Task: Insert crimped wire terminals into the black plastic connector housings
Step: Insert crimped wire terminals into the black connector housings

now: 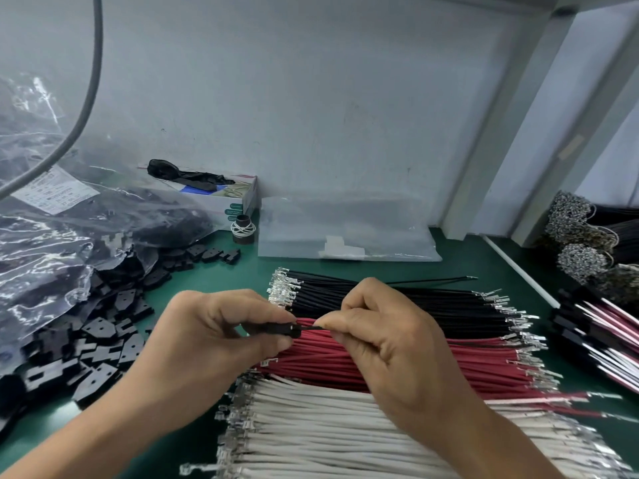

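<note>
My left hand [214, 335] grips a black connector housing [276, 330] between thumb and fingers, above the wire piles. My right hand [383, 340] pinches a black wire [311, 328] whose end meets the housing's right side; the terminal is hidden. Below lie rows of crimped wires: black wires [397, 302], red wires [415, 361] and white wires [328, 426], with metal terminals at both ends. Loose black housings [100, 337] lie in a heap to the left.
A clear plastic bag [45, 243] of housings spills at left on the green mat [460, 252]. A white box [238, 197], small spool [243, 229] and flat clear bag [345, 229] stand by the wall. Bundled wires [594, 323] lie at right.
</note>
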